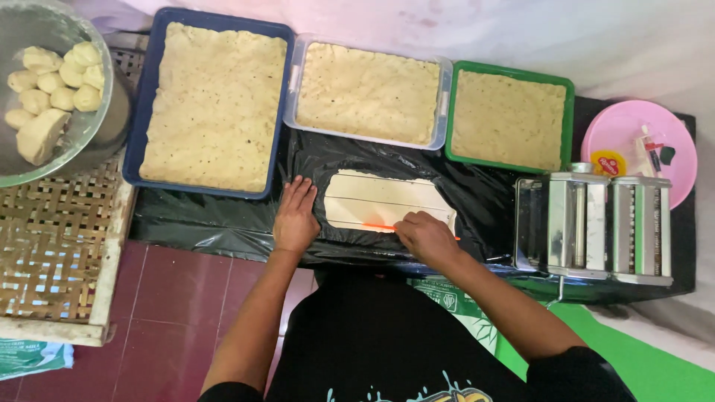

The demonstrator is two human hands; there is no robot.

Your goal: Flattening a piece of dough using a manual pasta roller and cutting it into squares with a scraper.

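Right hand [426,237] pinches thin orange cutting tool [381,226] over pale rolled dough sheet [387,201], centre of black plastic-covered table [223,216]. Left hand [295,217] – flat, fingers spread, holding nothing – presses plastic at sheet's 9 o'clock. Steel pasta roller [593,229] at 3 o'clock.

At your six o'clock, just below the table edge and partly hidden by your right forearm, lies a green-and-white printed bag [447,301] with a small framed label mark. At your eight o'clock, in the bottom corner under the woven tray, a teal printed packet [33,359] lies on the red floor. At two o'clock, on the pink plate, sits a round yellow-and-red labelled lid [608,162] beside a small white tube [646,146].
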